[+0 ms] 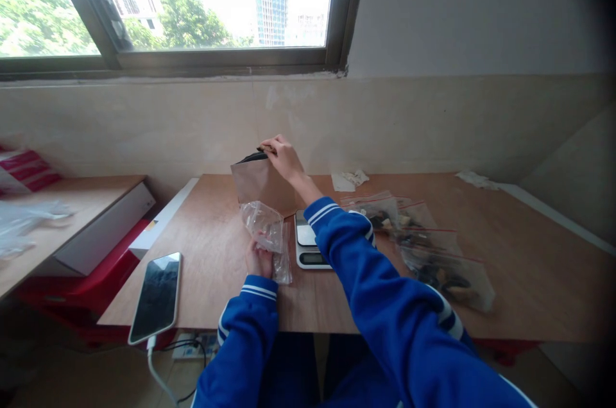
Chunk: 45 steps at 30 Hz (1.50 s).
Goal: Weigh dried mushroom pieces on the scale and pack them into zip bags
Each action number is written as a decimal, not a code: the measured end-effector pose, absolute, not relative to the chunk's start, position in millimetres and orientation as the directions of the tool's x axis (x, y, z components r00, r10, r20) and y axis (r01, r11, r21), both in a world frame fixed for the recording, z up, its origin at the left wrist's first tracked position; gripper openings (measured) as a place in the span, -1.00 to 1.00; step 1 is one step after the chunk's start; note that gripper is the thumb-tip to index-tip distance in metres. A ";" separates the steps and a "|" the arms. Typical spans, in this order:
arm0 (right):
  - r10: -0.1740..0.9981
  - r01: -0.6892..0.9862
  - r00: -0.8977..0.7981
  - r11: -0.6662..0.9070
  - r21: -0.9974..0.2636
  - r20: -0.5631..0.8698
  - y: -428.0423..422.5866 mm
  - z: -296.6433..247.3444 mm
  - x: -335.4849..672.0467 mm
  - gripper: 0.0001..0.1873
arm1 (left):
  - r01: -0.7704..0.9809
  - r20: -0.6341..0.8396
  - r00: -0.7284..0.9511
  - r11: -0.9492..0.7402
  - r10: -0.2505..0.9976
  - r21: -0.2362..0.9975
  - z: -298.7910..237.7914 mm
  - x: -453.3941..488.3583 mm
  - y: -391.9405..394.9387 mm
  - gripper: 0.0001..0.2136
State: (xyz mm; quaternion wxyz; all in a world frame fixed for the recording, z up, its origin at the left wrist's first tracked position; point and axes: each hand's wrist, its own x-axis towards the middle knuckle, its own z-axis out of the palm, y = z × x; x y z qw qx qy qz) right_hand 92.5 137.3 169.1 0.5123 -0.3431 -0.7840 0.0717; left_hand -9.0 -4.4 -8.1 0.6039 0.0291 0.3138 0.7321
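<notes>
My right hand is above the open mouth of a brown paper bag with a dark inside. Its fingers are pinched on a small brown-and-dark piece, whose kind I cannot make out. Lower down, my left hand is closed on a clear plastic bag, which hangs crumpled in front of the paper bag. A white kitchen scale with a grey display lies just right of the plastic bag, partly hidden by my right sleeve.
Several clear zip bags with dark and tan pieces lie on the wooden table at right. A phone on a white cable lies at the left edge. White paper rests by the wall. A second table stands left.
</notes>
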 end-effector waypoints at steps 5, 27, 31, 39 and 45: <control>0.634 0.481 -0.293 0.744 -0.463 0.715 138.5 161.7 93.4 -0.74 | -0.867 -0.336 -0.265 -0.071 0.904 0.493 -9.5 -9.5 -4.5 -0.82; 0.583 0.619 -0.288 0.719 -0.317 0.760 95.8 161.5 117.7 -0.59 | -0.847 -0.306 -0.257 -0.061 0.917 0.529 -8.6 -10.3 -4.6 -0.86; 0.672 0.467 -0.162 0.697 -0.544 0.723 49.6 129.0 122.3 -0.60 | -0.813 -0.278 -0.268 -0.062 0.923 0.579 -6.4 -9.4 -6.4 -0.90; 0.873 0.300 -0.170 0.488 -0.820 0.457 -12.2 85.4 129.1 -0.44 | -0.592 -0.037 -0.325 -0.173 0.945 0.787 -2.6 4.2 -10.8 -0.93; 0.915 0.177 0.079 0.378 -0.909 0.396 -10.5 82.1 159.9 -0.57 | -0.470 0.075 -0.199 -0.162 0.977 0.868 18.5 -4.8 -23.5 -0.82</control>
